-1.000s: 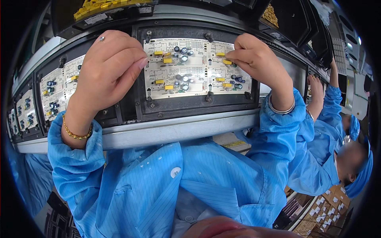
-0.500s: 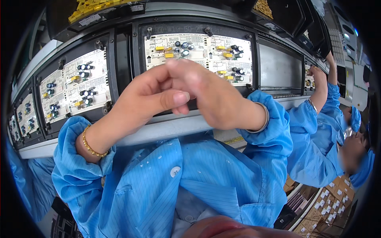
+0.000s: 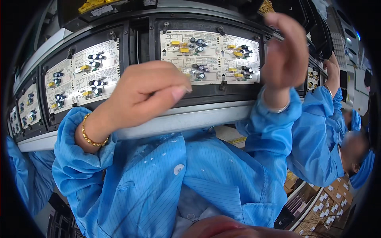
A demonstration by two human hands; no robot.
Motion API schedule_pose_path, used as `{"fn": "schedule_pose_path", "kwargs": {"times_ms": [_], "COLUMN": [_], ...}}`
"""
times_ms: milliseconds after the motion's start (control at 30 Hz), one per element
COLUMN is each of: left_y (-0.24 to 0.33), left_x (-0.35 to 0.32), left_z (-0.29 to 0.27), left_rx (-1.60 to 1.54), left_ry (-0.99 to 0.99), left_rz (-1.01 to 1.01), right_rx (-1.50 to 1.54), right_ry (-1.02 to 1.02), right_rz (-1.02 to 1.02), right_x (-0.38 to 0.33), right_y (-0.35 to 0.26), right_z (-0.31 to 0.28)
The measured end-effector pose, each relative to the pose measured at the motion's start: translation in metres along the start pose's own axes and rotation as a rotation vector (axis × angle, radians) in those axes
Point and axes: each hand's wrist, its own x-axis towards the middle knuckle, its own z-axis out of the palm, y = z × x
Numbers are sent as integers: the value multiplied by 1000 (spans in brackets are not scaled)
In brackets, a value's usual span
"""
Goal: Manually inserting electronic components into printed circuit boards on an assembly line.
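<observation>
My left hand (image 3: 147, 93) is closed over the front edge of the line, thumb pressed against curled fingers. What it holds, if anything, is hidden. Raised to the right, my right hand (image 3: 285, 55) is blurred, its fingers apart and no object visible in them. It is close to a dark bin of small yellowish parts (image 3: 266, 7). Between and behind my hands lies a white circuit board panel (image 3: 214, 55) in a black frame, fitted with dark round capacitors and yellow block components. My left hand covers its lower left part.
Another framed panel (image 3: 81, 75) lies to the left, with smaller ones beyond. A metal rail (image 3: 190, 117) runs along the front. A bin of yellow parts (image 3: 93, 5) stands at the back left. A co-worker in blue (image 3: 317, 139) works at the right, arms over the line.
My hands, together before, are now apart: the right has swung up and right toward the bin, while the left stays closed near its place. The framed panels have shifted slightly rightward in view.
</observation>
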Motion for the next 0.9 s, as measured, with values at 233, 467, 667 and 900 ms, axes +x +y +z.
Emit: {"fn": "schedule_pose_path", "kwargs": {"times_ms": [233,467,667,900], "left_y": [-9,-12,-17,-8], "left_x": [2,0,-9,-17], "left_z": [-12,-14,-10,-19], "left_rx": [195,307,583,807], "left_ry": [177,211,67,-102], "left_rz": [-73,-102,-27,94], "right_rx": [-178,-306,-477,191], "right_ry": [-252,-673,-357,199], "right_rz": [852,1003,840,883], "right_x": [-13,17,8,24], "right_y": [142,141,148,92], "right_z": [2,9,12,8]}}
